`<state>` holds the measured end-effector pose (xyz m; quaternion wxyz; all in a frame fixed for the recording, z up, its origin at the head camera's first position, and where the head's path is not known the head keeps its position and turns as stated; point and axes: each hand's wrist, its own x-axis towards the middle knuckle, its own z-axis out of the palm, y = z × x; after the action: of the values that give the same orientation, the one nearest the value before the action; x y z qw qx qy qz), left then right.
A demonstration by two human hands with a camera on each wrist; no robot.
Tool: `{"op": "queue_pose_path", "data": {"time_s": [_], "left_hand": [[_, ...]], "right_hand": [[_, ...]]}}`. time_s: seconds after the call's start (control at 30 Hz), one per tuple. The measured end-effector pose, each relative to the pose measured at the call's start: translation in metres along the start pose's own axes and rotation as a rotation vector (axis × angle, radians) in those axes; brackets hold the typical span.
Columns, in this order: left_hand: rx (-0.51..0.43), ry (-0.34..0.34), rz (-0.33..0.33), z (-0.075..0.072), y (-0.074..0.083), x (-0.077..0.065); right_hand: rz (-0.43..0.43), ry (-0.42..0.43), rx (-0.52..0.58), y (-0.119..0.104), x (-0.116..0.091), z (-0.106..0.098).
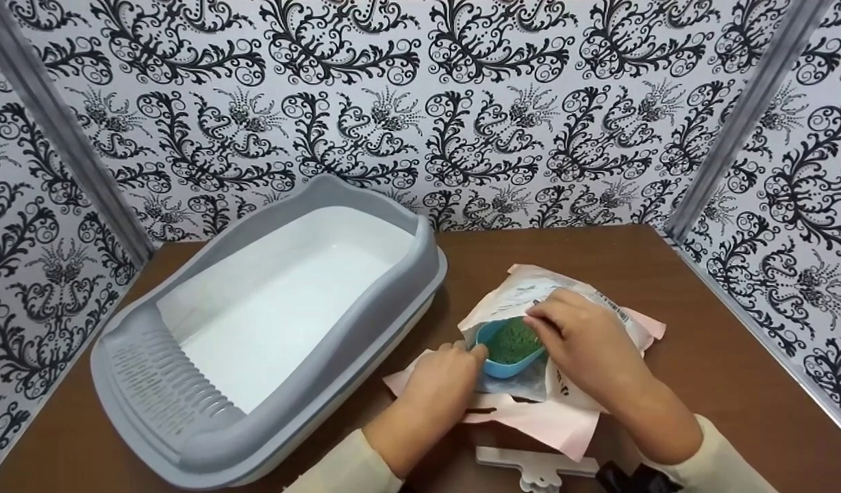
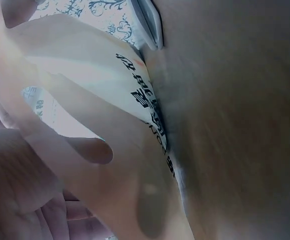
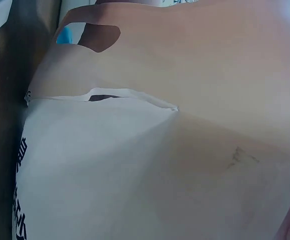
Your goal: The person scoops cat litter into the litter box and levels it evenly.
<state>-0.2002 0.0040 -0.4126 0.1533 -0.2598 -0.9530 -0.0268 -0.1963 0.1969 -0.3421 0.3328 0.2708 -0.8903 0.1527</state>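
A blue scoop (image 1: 506, 370) filled with green granules (image 1: 515, 341) sits in the mouth of a torn pink-and-white bag (image 1: 530, 284). My left hand (image 1: 442, 383) grips the left side of the scoop, thumb at its corner. With thumb and fingers, my right hand (image 1: 588, 342) pinches the bag's upper edge, just right of the scoop. In the left wrist view, bag paper (image 2: 100, 95) covers much of the left hand (image 2: 20, 175). Through a hole in the paper (image 3: 105, 145), the right wrist view shows a bit of blue; the right hand's fingers are mostly hidden there.
A large grey litter box (image 1: 352, 322) with a white inside (image 1: 277, 294) stands on the brown table (image 1: 708, 342) at left. Near the front edge lie a white clip (image 1: 537, 465) and a black object (image 1: 636, 478). Patterned panels (image 1: 420, 103) enclose the table.
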Motion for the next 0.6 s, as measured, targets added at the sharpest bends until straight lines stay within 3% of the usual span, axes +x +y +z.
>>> {"op": "queue_pose_path", "data": {"time_s": [0.27, 0.6], "left_hand": [[-0.015, 0.04, -0.004, -0.0017, -0.0057, -0.0074], [0.019, 0.032, -0.023, -0.0014, -0.0087, -0.0102]], "right_hand": [[0.02, -0.01, 0.001, 0.0007, -0.0009, -0.0004], [0.005, -0.003, 0.005, 0.0006, -0.0009, -0.0003]]}}
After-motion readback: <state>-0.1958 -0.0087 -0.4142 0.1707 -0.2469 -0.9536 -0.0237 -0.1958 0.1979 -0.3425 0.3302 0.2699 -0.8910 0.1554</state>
